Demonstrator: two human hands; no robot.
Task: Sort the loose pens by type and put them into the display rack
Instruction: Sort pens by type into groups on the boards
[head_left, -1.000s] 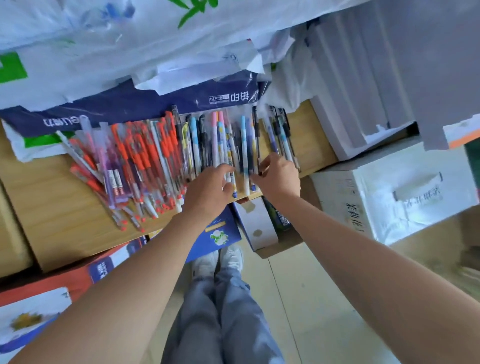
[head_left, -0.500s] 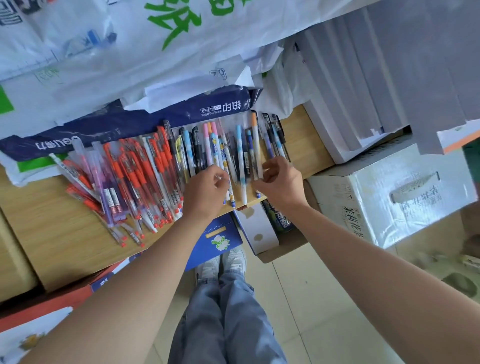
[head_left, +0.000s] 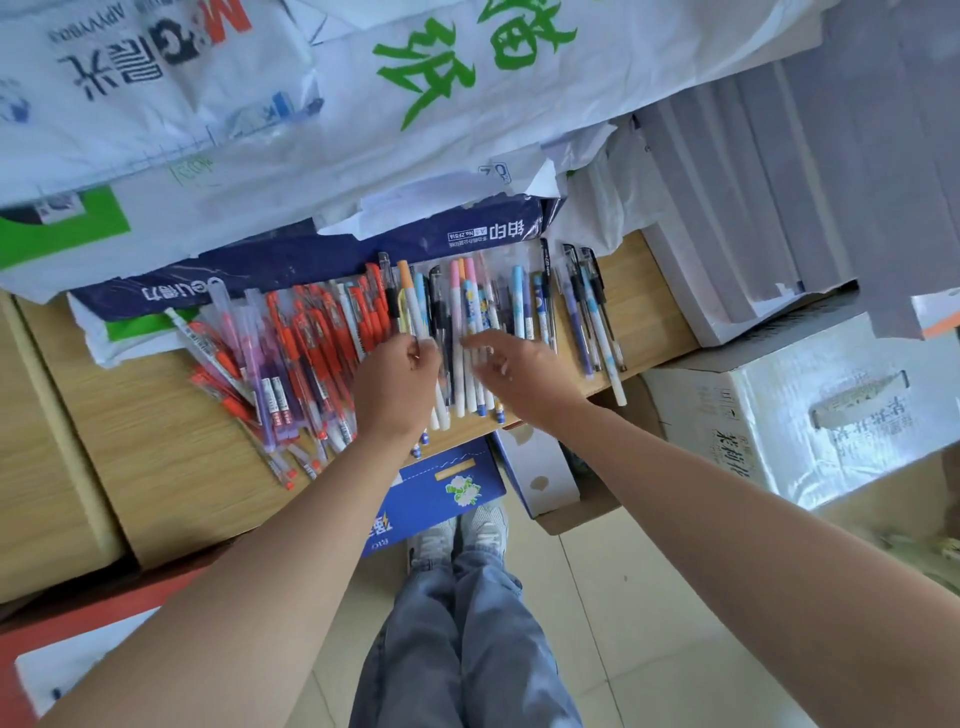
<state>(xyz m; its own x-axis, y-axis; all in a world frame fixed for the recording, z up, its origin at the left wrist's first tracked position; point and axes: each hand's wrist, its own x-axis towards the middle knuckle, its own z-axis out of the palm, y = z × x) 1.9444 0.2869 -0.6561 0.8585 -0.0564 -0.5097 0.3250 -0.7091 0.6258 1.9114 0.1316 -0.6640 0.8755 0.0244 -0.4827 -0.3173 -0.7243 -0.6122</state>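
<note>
Loose pens lie side by side on a wooden shelf top (head_left: 156, 447). A heap of red and purple pens (head_left: 306, 348) fills the left part, pastel white-bodied pens (head_left: 470, 322) the middle, and blue and black pens (head_left: 589, 312) the right. My left hand (head_left: 397, 387) pinches an orange-capped white pen (head_left: 408, 291) at the boundary between the red heap and the pastel group. My right hand (head_left: 522, 376) hovers over the pastel pens with its fingers spread and relaxed, fingertips touching them. No display rack is in view.
Paper reams in blue and white wrappers (head_left: 332, 254) press against the far ends of the pens. White foam boards (head_left: 753, 208) and a taped carton (head_left: 810, 410) stand on the right. Blue boxes (head_left: 441, 488) sit below the shelf edge, by my legs.
The orange-capped pen has moved from beside my right hand to the left, into my left hand's pinch. My right hand has let go and spread its fingers. The camera tilted upward.
</note>
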